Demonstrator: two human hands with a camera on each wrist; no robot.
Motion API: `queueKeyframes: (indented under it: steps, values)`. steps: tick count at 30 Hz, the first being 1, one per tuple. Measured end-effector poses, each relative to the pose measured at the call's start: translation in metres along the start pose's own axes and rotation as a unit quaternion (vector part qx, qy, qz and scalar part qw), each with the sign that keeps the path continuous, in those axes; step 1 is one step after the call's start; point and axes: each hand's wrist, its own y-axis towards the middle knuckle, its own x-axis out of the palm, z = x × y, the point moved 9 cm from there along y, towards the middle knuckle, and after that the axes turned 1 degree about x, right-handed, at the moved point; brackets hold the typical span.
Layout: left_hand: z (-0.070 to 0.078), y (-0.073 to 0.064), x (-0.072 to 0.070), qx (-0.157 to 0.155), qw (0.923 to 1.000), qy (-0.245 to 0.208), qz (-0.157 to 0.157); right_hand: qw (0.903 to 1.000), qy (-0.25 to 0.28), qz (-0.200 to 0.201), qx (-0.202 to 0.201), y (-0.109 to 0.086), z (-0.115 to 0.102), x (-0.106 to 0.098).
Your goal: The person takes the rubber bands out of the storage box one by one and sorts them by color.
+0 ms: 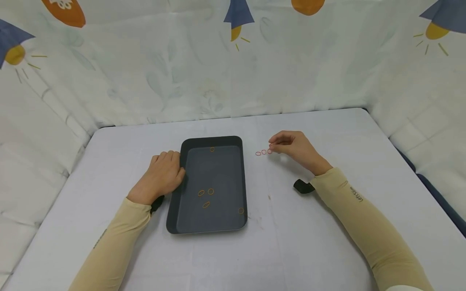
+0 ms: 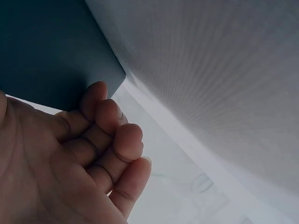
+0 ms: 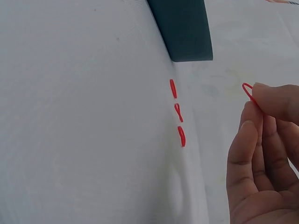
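My left hand (image 1: 162, 173) grips the left rim of a dark grey rectangular tray (image 1: 243, 182), its thumb over the edge. In the left wrist view the curled fingers (image 2: 126, 140) lie against the tray's outer wall (image 2: 42, 56). To the right of the tray, my right hand (image 1: 295, 147) is held above the table. Between its thumb and index finger it pinches a small red rubber band (image 3: 246, 88). Three more red rubber bands (image 3: 178, 113) lie in a row on the white cloth. Inside the tray, several orange rubber bands (image 1: 210, 191) are scattered.
A white cloth covers the table (image 1: 309, 242). Pale printed curtains (image 1: 182, 72) hang behind and at both sides. Black straps are on both wrists, the right one (image 1: 303, 186) sticking out below the sleeve. Small brownish marks (image 1: 269, 197) show on the cloth right of the tray.
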Motion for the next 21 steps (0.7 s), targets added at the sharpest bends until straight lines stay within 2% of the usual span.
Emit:
queueKeyframes:
  steps: [5,13,21]
  values:
    - [-0.001,0.0,0.001,-0.001,1.0,-0.001,-0.003,1.0,-0.005,-0.001,0.002,0.002,0.003,-0.003]
    - [-0.001,0.0,0.001,0.001,1.0,-0.002,-0.001,0.9991,-0.018,0.004,0.037,0.003,0.014,-0.007]
    - [-0.001,0.002,0.001,0.004,1.0,-0.002,0.001,0.9981,-0.033,0.009,0.051,0.002,0.018,-0.013]
